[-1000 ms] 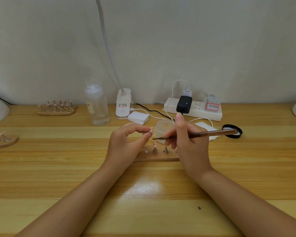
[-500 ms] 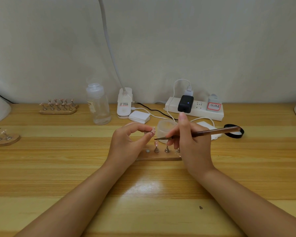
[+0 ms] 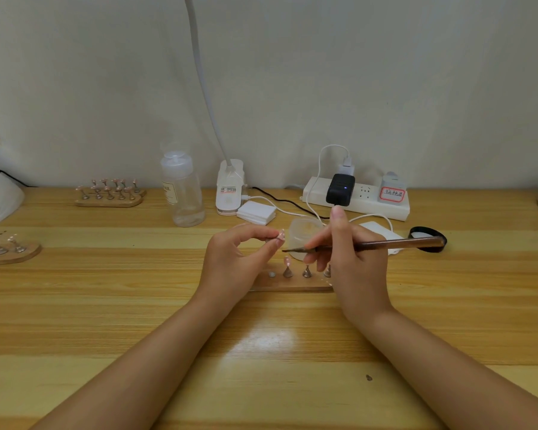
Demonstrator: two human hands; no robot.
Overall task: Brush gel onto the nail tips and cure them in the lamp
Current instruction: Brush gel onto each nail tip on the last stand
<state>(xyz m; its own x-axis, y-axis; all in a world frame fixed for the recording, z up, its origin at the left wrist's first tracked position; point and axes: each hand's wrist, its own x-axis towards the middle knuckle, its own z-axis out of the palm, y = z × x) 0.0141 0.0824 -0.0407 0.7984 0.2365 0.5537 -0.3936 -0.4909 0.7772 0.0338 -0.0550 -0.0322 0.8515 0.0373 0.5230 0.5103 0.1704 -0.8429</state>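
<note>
Just above centre frame, the left hand [image 3: 233,259] pinches a small pale pink nail tip [image 3: 280,235] between thumb and forefinger, its grip narrow and closed on the tip, raised clear of the worktop [image 3: 137,305]. The right hand [image 3: 348,262] holds a dark brown brush [image 3: 370,244] like a pen, forefinger stretched upward, the fine bristle point just beside the pinched tip; whether they touch cannot be told. Below the hands lies a wooden holder strip [image 3: 289,285] with small metal cone stands; one stand carries another pink nail tip [image 3: 287,261], glossy with pale spots. A frosted jar [image 3: 303,234] stands behind the brush.

In the upper left sit a second wooden holder [image 3: 109,195] full of tips and a clear bottle [image 3: 182,190] whose label reads "NAIL" in part. A white power strip [image 3: 357,203] at upper right carries a red-bordered sticker, its writing too small to read.
</note>
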